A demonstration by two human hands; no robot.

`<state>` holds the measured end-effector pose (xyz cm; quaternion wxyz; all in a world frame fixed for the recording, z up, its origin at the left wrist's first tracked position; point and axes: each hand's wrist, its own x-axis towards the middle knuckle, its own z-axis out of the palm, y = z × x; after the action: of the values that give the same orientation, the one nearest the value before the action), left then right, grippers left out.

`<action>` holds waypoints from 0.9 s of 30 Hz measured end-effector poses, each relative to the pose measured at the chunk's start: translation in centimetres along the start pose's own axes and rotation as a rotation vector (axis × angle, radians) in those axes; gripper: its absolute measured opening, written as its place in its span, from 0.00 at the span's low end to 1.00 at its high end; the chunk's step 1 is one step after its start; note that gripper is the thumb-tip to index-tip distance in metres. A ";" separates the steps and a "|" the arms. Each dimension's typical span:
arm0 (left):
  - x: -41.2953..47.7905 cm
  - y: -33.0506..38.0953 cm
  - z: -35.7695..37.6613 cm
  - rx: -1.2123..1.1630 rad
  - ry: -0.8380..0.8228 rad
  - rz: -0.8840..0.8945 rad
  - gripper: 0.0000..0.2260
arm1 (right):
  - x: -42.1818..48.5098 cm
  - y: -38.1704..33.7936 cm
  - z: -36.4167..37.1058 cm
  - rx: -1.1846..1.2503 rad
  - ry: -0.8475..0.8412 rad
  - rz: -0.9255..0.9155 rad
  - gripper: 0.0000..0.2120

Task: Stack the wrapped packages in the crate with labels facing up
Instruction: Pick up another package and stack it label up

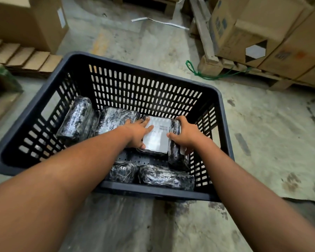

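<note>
- Two hands pressed onto one wrapped package (157,137), label (158,132) up, low inside the black crate (144,84).
- Left hand (137,132) laid flat over the label's left edge; right hand (186,134) curled around the package's right side.
- Risk, as judged: slick wrap slipping toward the bare floor gap nearer the camera, tipping the package label-down.
- Several other wrapped bundles (76,120) alongside, labels mostly unseen.
</note>
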<state>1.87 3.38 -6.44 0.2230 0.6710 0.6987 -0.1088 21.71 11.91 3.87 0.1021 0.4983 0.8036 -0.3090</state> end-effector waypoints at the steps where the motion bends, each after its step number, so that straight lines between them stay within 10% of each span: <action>1: 0.0 0.0 0.0 0.002 0.001 0.004 0.46 | 0.2 0.0 -0.1 0.017 0.001 -0.002 0.34; 14: -5.0 1.8 -7.7 -0.750 0.344 0.311 0.32 | -0.3 -0.1 -6.5 0.415 0.104 0.050 0.33; 22: -7.6 5.3 -9.2 -0.445 0.884 0.606 0.48 | -3.1 -3.9 -12.1 0.987 0.057 -0.073 0.12; 27: -9.4 3.5 -12.1 -0.501 1.103 0.652 0.37 | -5.2 -5.7 -13.3 1.017 0.034 -0.205 0.37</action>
<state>3.33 0.75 8.97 0.0043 0.7326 0.4764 0.4861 21.21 14.25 19.00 -0.1967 0.4086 0.5979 -0.6609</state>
